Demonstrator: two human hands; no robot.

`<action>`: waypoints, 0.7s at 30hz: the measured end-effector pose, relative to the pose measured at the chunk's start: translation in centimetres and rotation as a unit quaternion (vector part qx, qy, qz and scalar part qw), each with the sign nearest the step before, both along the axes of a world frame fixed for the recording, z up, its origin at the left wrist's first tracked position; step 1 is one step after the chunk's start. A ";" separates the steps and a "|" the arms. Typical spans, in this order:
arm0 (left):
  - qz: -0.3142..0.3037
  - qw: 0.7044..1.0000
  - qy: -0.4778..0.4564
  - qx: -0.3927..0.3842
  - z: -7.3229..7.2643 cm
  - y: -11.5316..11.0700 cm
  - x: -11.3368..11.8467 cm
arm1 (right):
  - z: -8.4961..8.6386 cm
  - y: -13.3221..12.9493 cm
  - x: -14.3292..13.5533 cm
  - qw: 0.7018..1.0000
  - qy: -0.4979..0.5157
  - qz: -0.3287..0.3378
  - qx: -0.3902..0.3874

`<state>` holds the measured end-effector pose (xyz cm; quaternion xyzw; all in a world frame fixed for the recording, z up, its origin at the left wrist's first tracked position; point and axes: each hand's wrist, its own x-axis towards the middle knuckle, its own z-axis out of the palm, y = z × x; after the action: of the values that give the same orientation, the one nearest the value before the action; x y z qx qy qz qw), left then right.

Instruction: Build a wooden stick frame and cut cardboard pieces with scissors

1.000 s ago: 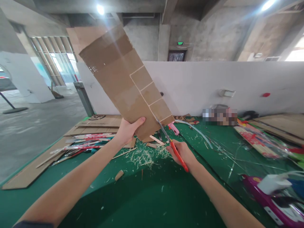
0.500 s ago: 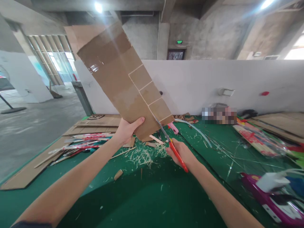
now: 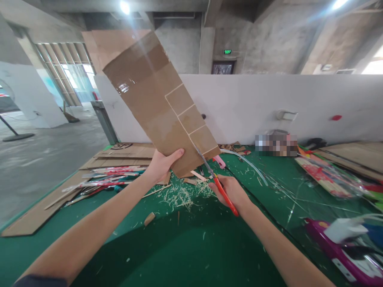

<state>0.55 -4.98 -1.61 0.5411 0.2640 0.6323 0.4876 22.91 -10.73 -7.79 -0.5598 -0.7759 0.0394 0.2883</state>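
A large piece of brown cardboard [image 3: 149,99] is held up at a slant, with pale lines marking several boxes along its right edge. My left hand [image 3: 163,164] grips its lower left edge, thumb on the face and fingers hidden behind. In my right hand [image 3: 231,191] are scissors [image 3: 225,195] with red-orange handles. Their blades meet the cardboard's lower edge near the lowest marked box. Below the cardboard, pale wood shavings [image 3: 182,196] lie scattered on the green table [image 3: 167,255].
Flat cardboard sheets [image 3: 32,217] and wrapped sticks and tools [image 3: 104,179] lie on the left. To the right are a purple power strip [image 3: 338,251], a clear tube [image 3: 254,165] and plastic packages [image 3: 326,175]. A white partition [image 3: 239,107] stands behind the table.
The cardboard, both hands and scissors appear slightly further right, with the whole view shifted a little the same way. Both grips are unchanged.
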 end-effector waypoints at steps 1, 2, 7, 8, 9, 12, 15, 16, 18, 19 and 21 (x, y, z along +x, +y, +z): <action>-0.002 1.000 -0.001 -0.002 0.0 0.0 0.0 | 0.0 0.1 0.0 1.000 0.004 0.002 0.001; -0.002 1.000 -0.001 -0.006 0.0 0.0 0.0 | -0.1 0.2 0.0 1.000 0.007 0.004 0.002; -0.002 1.000 0.004 -0.016 -0.2 -0.1 -0.2 | -0.5 0.4 0.1 1.000 0.014 0.012 0.011; -0.004 1.000 0.003 -0.015 -0.3 0.0 -0.2 | -0.5 0.4 0.1 1.000 0.013 0.011 0.009; -0.006 1.000 0.002 -0.013 -0.3 0.0 -0.2 | -0.5 0.3 0.1 1.000 0.011 0.009 0.006; -0.007 1.000 -0.001 -0.014 -0.4 0.2 -0.2 | -0.4 0.2 0.1 1.000 0.000 0.004 -0.006; -0.005 1.000 0.000 -0.011 -0.4 0.1 -0.1 | -0.1 0.0 0.0 1.000 -0.016 0.001 -0.016; -0.006 1.000 -0.001 -0.009 -0.4 0.0 0.0 | 0.0 -0.1 0.0 1.000 -0.022 0.002 -0.019; -0.012 1.000 -0.005 -0.009 -0.5 -0.1 0.1 | 0.2 -0.3 0.1 0.999 -0.036 0.009 -0.024; -0.016 1.000 -0.006 -0.010 -0.5 -0.2 0.2 | 0.3 -0.5 0.1 0.999 -0.043 0.016 -0.025; -0.022 1.000 -0.004 -0.013 -0.7 -0.3 0.4 | 0.5 -0.7 0.2 0.998 -0.055 0.027 -0.023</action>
<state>0.91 -5.27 -2.30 0.5378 0.2584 0.6202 0.5093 23.08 -11.46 -7.29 -0.5463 -0.8045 0.0341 0.2306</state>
